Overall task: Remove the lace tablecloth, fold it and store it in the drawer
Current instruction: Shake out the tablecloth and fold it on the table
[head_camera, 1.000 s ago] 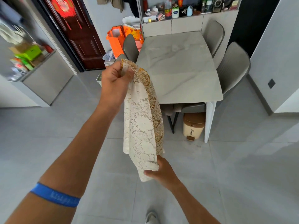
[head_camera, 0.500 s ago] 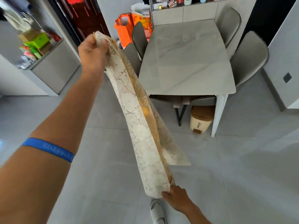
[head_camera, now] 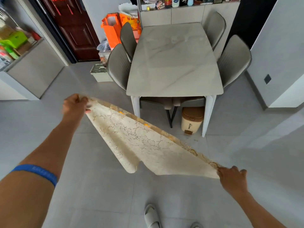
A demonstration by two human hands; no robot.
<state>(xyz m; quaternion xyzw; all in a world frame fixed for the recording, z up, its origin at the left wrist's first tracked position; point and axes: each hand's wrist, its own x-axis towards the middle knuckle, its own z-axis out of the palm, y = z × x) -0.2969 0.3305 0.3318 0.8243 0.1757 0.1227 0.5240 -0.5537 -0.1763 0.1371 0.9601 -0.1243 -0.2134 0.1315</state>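
Observation:
The cream lace tablecloth, folded lengthwise with a golden edge, stretches taut in the air between both hands above the grey floor. My left hand grips its upper left end. My right hand pinches the lower right end. A loose fold droops from the middle of the cloth. The marble-topped dining table stands bare just beyond the cloth. No drawer is identifiable in view.
Grey chairs flank the table on both sides. A beige bin sits under the table's near end. Orange bags and a small crate lie by the dark red door. A grey cabinet stands at left.
The cloth went from hanging nearly upright to stretched out slanting. My left hand came down and my right hand swung out to the right, pulling the ends apart.

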